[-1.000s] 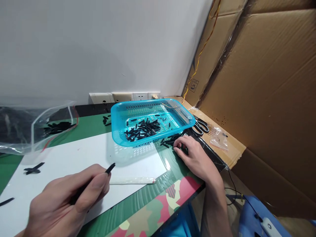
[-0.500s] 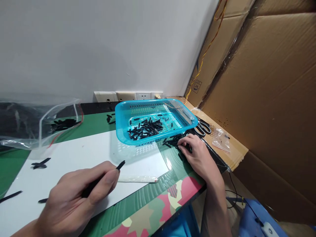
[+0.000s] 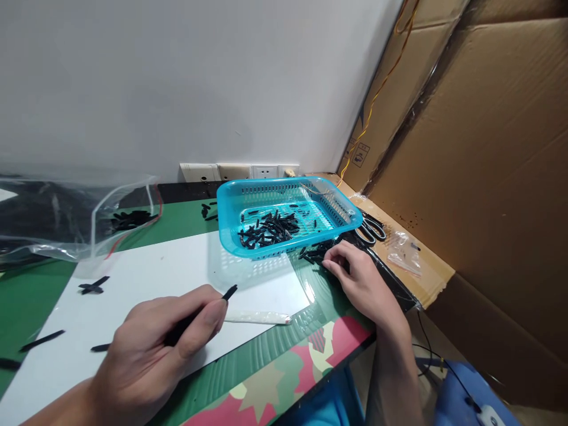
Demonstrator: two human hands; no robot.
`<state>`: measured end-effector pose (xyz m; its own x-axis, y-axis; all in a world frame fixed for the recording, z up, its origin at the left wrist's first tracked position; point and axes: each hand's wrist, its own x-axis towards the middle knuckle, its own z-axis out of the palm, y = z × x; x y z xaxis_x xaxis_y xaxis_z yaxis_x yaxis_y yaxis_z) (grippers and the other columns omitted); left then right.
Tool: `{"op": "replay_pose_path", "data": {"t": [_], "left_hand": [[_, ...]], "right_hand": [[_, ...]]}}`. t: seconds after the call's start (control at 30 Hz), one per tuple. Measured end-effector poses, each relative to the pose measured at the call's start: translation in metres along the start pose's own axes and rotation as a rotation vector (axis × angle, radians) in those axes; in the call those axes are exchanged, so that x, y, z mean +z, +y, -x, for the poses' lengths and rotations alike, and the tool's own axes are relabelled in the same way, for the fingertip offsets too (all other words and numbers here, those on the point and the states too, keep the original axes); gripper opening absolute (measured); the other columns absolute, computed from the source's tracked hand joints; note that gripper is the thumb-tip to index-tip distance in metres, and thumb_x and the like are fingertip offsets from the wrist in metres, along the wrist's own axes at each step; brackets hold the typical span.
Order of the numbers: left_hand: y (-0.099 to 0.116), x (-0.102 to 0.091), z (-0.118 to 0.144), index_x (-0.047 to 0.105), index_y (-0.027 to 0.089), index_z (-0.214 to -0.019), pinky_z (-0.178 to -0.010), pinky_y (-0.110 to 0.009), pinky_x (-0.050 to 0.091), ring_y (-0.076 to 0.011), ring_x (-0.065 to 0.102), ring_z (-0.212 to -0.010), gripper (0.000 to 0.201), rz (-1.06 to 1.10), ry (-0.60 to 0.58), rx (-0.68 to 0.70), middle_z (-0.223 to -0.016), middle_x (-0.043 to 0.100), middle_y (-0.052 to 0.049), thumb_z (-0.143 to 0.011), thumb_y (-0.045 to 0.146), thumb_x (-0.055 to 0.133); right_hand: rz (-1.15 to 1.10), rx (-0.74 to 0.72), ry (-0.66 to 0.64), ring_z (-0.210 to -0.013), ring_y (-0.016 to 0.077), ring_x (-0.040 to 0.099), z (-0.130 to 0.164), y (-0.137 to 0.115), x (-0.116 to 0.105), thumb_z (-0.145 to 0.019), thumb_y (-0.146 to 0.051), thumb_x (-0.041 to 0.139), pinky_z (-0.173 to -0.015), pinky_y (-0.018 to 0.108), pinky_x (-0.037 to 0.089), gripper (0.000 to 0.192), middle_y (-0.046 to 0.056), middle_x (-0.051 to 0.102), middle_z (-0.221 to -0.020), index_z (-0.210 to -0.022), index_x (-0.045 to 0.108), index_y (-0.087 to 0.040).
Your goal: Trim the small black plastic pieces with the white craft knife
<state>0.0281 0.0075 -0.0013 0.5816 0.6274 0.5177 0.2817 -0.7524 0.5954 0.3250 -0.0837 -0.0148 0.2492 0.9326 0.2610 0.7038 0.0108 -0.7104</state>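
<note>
My left hand (image 3: 166, 349) is closed around a thin black strip (image 3: 229, 292), whose tip sticks out past the thumb and forefinger; most of it is hidden in the palm. At the right, my right hand (image 3: 361, 281) has its thumb and fingertips pinched together at a heap of small black pieces (image 3: 314, 254) beside the basket. Whatever lies between those fingertips is too small to make out. More black pieces (image 3: 275, 229) fill part of the blue plastic basket (image 3: 228, 236). On the white sheet (image 3: 177, 260) lie two crossed black strips (image 3: 93, 286) and several single ones.
A clear zip bag (image 3: 93, 228) holding black pieces stands at the left. A flat whitish stick (image 3: 257, 318) lies on the sheet's front part. Scissors (image 3: 370, 229) and a small plastic bag (image 3: 403, 251) rest at the right, by a cardboard wall (image 3: 488, 148).
The view has turned slightly left, so everything sits farther right in the picture. My right hand's fingertips have shifted a little at the heap. My left hand keeps its hold on the black strip.
</note>
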Motion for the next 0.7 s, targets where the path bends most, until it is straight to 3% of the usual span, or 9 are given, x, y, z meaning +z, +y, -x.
{"op": "replay_pose_path", "data": {"t": [0.27, 0.5, 0.7], "left_hand": [[0.006, 0.001, 0.003, 0.056, 0.025, -0.066, -0.045, -0.026, 0.030, -0.0095, 0.039, -0.043, 0.041, 0.104, 0.007, -0.099, -0.051, 0.049, 0.006, -0.105, 0.031, 0.047], [0.007, 0.001, 0.005, 0.057, 0.024, -0.069, -0.051, -0.025, 0.034, -0.0088, 0.042, -0.046, 0.036, 0.097, -0.011, -0.065, -0.055, 0.051, 0.007, -0.104, 0.026, 0.049], [0.005, 0.001, 0.006, 0.057, 0.024, -0.073, -0.053, -0.026, 0.034, -0.0094, 0.042, -0.049, 0.033, 0.133, -0.039, -0.030, -0.058, 0.051, 0.007, -0.106, 0.022, 0.049]], "right_hand": [[-0.090, 0.037, -0.039, -0.080, 0.0187, 0.060, 0.004, -0.009, -0.005, -0.107, -0.024, 0.057, -0.074, 0.031, 0.043, 0.016, 0.001, 0.069, -0.092, -0.093, 0.065, -0.022], [-0.208, -0.033, -0.186, -0.082, 0.0165, 0.061, 0.010, -0.018, -0.005, -0.102, -0.015, 0.060, -0.073, 0.027, 0.045, 0.011, -0.001, 0.068, -0.092, -0.098, 0.065, -0.023], [-0.294, -0.076, -0.224, -0.080, 0.0149, 0.058, 0.015, -0.034, -0.005, -0.103, -0.013, 0.058, -0.067, 0.025, 0.043, 0.012, -0.001, 0.065, -0.092, -0.101, 0.064, -0.023]]}}
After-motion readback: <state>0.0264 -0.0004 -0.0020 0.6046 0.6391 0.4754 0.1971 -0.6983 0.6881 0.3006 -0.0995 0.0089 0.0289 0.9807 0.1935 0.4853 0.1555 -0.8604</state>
